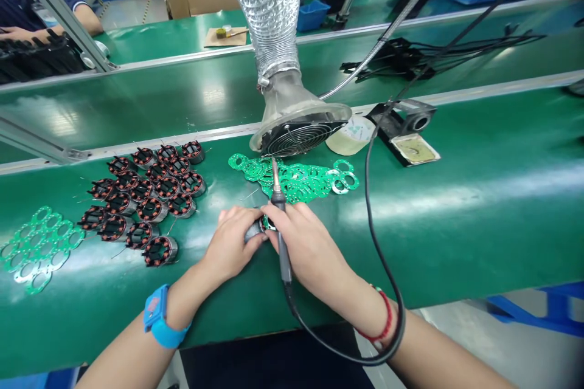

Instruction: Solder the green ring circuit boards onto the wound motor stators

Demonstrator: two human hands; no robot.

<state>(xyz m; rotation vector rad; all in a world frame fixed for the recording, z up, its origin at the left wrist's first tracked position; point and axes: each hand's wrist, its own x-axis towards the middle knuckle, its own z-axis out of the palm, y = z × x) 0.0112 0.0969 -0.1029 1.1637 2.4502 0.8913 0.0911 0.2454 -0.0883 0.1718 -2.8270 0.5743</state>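
At the front of the bench my left hand is closed around the side of a motor stator, which my fingers mostly cover. A bit of green ring-shaped board shows on its face. My right hand grips a soldering iron, its tip pointing away from me and up. Those right fingertips also meet the stator's near side. Just beyond both hands lies a heap of green ring circuit boards. Several wound stators with copper coils stand in rows to the left.
A fume extractor hood hangs low over the board heap. Behind it are a solder wire roll and an iron stand with sponge. More ring boards lie far left. The iron's black cord loops over my right wrist.
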